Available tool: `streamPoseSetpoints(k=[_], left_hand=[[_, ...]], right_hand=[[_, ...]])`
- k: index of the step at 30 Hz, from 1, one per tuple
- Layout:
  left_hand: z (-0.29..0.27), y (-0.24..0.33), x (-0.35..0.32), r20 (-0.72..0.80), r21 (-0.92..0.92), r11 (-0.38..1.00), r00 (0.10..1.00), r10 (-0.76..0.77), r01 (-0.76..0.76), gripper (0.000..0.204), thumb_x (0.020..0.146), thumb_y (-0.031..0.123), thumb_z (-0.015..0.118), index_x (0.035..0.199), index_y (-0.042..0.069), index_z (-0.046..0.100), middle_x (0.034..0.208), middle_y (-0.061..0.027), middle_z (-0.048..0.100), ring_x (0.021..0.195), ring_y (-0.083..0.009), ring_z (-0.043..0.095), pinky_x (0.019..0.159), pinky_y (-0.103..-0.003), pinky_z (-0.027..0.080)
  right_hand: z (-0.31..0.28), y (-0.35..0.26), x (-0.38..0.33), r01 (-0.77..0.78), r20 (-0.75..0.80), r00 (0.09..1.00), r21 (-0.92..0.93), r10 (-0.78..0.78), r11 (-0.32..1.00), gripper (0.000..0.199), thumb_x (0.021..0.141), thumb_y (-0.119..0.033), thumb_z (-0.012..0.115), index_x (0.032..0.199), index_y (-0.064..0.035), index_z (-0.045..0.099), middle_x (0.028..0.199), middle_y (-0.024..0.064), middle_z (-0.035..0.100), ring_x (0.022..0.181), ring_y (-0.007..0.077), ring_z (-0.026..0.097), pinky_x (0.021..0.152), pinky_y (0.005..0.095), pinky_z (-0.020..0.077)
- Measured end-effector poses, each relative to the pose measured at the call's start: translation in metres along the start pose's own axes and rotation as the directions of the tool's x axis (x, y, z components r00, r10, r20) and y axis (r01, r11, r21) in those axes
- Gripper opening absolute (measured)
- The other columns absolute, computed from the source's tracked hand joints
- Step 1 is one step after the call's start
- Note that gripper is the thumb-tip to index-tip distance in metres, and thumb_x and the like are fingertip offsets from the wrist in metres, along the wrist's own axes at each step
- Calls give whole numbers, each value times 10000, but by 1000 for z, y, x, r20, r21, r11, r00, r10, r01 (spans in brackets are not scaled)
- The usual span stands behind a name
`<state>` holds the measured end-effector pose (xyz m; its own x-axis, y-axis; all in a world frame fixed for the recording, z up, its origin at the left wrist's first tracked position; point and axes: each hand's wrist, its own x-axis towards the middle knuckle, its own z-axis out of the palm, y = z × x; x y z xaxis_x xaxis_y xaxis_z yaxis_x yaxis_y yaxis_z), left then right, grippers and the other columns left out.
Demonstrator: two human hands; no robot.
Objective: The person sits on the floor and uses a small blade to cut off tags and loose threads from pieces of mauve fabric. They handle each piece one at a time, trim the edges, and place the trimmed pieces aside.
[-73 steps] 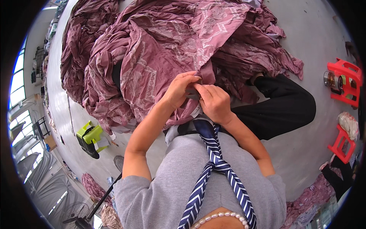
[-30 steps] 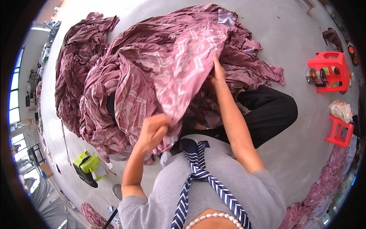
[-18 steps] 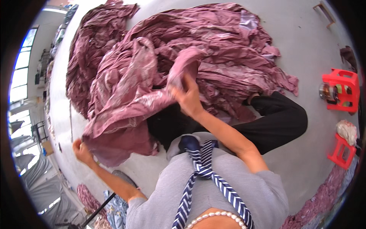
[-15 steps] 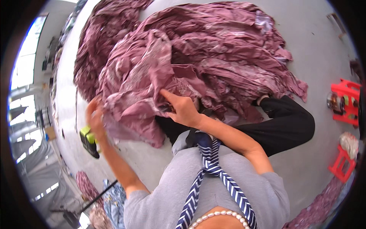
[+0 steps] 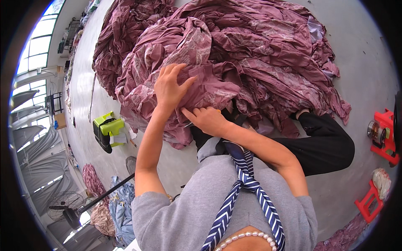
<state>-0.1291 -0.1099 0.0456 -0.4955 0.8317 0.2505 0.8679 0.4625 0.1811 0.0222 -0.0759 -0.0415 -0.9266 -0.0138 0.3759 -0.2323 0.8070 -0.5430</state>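
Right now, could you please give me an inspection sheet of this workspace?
Surface: grey floor, bare on the right side.
Job's things: big heap of mauve patterned fabric, crumpled, spread over the floor and onto the person's lap.
Clutter: green and black device on the floor at left; red stools at right, one bearing a small jar; more cloth piles at lower left.
Grippers: left hand spread flat on the fabric; right hand gripping a fold beside it.
Cables: thin cord on the floor near the green device.
Surroundings: windows at left, floor fan, hanging grey sheets.
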Motion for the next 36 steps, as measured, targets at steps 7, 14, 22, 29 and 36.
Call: streamPoseSetpoints(k=[7, 14, 22, 29, 36], left_hand=[[45, 36, 44, 354, 319, 906, 922, 159, -279, 384, 714, 397, 708, 888, 57, 671, 864, -61, 640, 900, -233, 568, 778, -358, 426], [88, 4, 47, 387, -392, 917, 917, 92, 73, 235, 777, 236, 681, 817, 4, 680, 805, -80, 683, 665, -216, 639, 609, -331, 488], [8, 67, 23, 650, -759, -73, 759, -24, 648, 184, 899, 156, 594, 987, 3, 646, 850, -13, 659, 711, -43, 595, 629, -177, 485], [-1, 76, 13, 658, -738, -194, 753, 4, 646, 191, 912, 147, 565, 1021, 6, 630, 891, -41, 662, 739, -64, 620, 654, -189, 513], [-3, 80, 11, 688, -663, -319, 719, 95, 677, 209, 897, 156, 591, 1047, 18, 639, 900, -29, 665, 749, -53, 609, 659, -176, 495]], right_hand=[[23, -10, 5, 112, 30, 994, -121, -109, 986, 447, 816, -175, 485, 1254, -89, 515, 674, 36, 534, 581, 168, 555, 488, 312, 431], [-18, 4, -14, 16, 62, 998, 33, -18, 999, 437, 842, -290, 544, 1216, -67, 511, 768, 77, 579, 629, 234, 594, 531, 353, 468], [-127, 36, -48, -395, -467, 644, 475, 606, 786, 228, 823, -154, 667, 986, -33, 563, 747, 73, 575, 596, 154, 584, 523, 252, 465], [-139, 45, -44, -342, -516, 598, 528, 613, 778, 239, 843, -134, 666, 1020, -7, 567, 824, 40, 592, 676, 69, 546, 616, 192, 461], [-146, 46, -38, -300, -581, 653, 390, 486, 870, 251, 808, -154, 703, 988, -20, 592, 798, 58, 607, 641, 98, 565, 569, 209, 469]])
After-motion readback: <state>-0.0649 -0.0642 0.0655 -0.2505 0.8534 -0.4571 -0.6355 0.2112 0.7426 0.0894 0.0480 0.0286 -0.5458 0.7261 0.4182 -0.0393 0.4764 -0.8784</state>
